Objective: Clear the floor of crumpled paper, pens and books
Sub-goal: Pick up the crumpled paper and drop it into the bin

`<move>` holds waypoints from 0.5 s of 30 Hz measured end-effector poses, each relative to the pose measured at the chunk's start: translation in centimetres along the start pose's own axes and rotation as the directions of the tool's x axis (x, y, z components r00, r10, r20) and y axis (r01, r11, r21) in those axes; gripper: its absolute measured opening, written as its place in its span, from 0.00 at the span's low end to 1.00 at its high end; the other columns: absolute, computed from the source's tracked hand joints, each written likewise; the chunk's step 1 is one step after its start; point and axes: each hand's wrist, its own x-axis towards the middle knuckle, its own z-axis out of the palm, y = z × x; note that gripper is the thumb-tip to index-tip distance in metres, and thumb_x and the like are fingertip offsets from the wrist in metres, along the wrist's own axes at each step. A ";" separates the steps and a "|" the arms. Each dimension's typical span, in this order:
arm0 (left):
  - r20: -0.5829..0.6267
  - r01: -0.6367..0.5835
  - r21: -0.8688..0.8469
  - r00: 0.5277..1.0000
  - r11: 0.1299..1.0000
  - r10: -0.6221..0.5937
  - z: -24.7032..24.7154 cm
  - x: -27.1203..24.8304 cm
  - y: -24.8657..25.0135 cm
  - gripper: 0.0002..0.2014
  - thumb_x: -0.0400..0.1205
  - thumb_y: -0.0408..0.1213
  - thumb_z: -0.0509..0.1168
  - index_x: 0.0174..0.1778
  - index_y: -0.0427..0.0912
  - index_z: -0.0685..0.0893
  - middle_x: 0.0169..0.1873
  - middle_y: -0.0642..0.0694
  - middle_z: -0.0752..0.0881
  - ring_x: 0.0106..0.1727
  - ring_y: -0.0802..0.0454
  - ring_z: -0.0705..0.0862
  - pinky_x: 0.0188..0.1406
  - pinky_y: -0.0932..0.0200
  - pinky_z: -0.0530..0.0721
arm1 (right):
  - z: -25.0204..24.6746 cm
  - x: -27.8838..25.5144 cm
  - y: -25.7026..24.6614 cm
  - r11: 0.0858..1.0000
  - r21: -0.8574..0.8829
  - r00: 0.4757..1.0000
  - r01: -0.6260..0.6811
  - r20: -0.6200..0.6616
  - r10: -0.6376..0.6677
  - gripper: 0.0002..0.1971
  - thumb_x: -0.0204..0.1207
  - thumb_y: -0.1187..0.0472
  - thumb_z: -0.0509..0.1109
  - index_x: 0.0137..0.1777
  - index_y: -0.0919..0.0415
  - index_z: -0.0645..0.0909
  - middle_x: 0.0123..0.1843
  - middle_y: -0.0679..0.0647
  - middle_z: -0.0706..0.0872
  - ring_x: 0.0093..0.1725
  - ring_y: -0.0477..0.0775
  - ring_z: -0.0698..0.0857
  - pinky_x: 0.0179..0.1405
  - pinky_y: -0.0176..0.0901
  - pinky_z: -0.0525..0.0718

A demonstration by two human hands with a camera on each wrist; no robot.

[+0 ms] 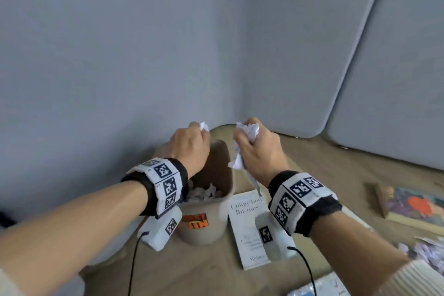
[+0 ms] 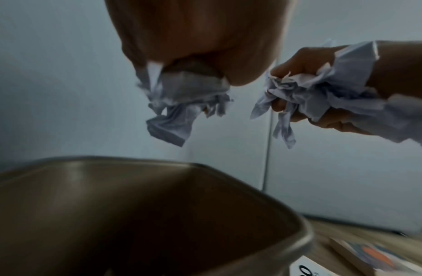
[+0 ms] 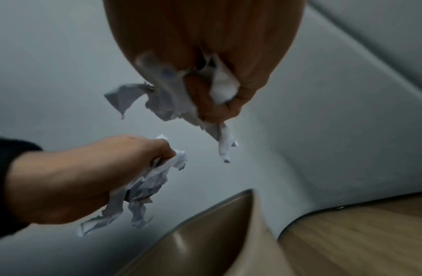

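My left hand (image 1: 192, 144) grips a wad of crumpled white paper (image 2: 179, 104) right above the open beige bin (image 1: 217, 214). My right hand (image 1: 254, 144) grips a larger bunch of crumpled paper (image 1: 248, 132), held just right of the bin's mouth; strips of it hang below the fist (image 3: 225, 142). Crumpled paper (image 1: 204, 193) lies inside the bin. A white book (image 1: 249, 228) lies flat on the floor right of the bin, under my right wrist. A book with a colourful cover (image 1: 413, 206) lies farther right.
The bin stands near a corner of grey walls (image 1: 120, 55) on a wood floor (image 1: 336, 170). More crumpled paper (image 1: 422, 252) lies at the right edge. Another printed item (image 1: 319, 287) shows at the bottom. Cables hang from both wrist units.
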 end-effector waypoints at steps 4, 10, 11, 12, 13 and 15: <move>0.118 0.327 -0.127 0.942 0.936 -0.313 -1.1 -1.2 -4.8 0.20 0.89 0.46 0.46 0.54 0.34 0.77 0.49 0.34 0.84 0.45 0.38 0.82 0.43 0.52 0.77 | 7.5 1.5 0.1 0.993 -0.113 0.994 0.025 0.107 -0.013 0.18 0.79 0.42 0.60 0.53 0.57 0.76 0.52 0.57 0.83 0.50 0.59 0.83 0.49 0.48 0.81; 0.371 0.378 -0.190 0.882 0.906 -0.291 -2.6 -2.4 -5.8 0.18 0.90 0.46 0.43 0.49 0.42 0.74 0.48 0.44 0.77 0.51 0.47 0.75 0.52 0.58 0.72 | 10.6 0.8 1.9 0.938 -0.319 0.802 0.135 0.591 0.086 0.33 0.73 0.45 0.73 0.76 0.54 0.69 0.70 0.61 0.76 0.70 0.59 0.75 0.63 0.44 0.74; 0.364 0.370 -0.138 0.881 0.919 -0.301 -2.6 -2.1 -5.8 0.18 0.90 0.45 0.45 0.50 0.38 0.77 0.48 0.41 0.80 0.51 0.45 0.78 0.53 0.57 0.76 | 10.3 0.9 1.9 0.946 -0.280 0.814 0.164 0.579 0.030 0.30 0.74 0.50 0.73 0.76 0.52 0.71 0.70 0.59 0.78 0.70 0.57 0.76 0.64 0.42 0.74; 0.353 0.346 -0.075 0.887 0.935 -0.300 -2.6 -1.8 -5.8 0.19 0.89 0.44 0.48 0.51 0.35 0.81 0.49 0.37 0.84 0.52 0.41 0.82 0.53 0.54 0.80 | 9.8 0.9 1.6 0.957 -0.238 0.841 0.166 0.541 -0.011 0.26 0.75 0.54 0.72 0.74 0.51 0.74 0.68 0.57 0.81 0.67 0.55 0.80 0.64 0.40 0.76; 0.327 0.306 -0.029 0.903 0.952 -0.280 -2.4 -1.4 -5.6 0.18 0.87 0.41 0.51 0.51 0.34 0.83 0.48 0.34 0.86 0.52 0.37 0.84 0.51 0.52 0.83 | 9.1 1.0 1.4 0.969 -0.200 0.878 0.148 0.477 -0.035 0.22 0.77 0.56 0.70 0.71 0.50 0.77 0.65 0.56 0.84 0.62 0.54 0.84 0.63 0.40 0.79; 0.256 0.224 -0.003 0.942 0.974 -0.216 -1.8 -0.7 -4.8 0.15 0.84 0.40 0.54 0.47 0.37 0.85 0.45 0.36 0.88 0.48 0.36 0.86 0.49 0.49 0.85 | 7.2 1.3 1.3 0.981 -0.146 0.944 0.129 0.321 -0.076 0.13 0.78 0.59 0.67 0.62 0.52 0.84 0.56 0.52 0.89 0.52 0.49 0.87 0.55 0.38 0.83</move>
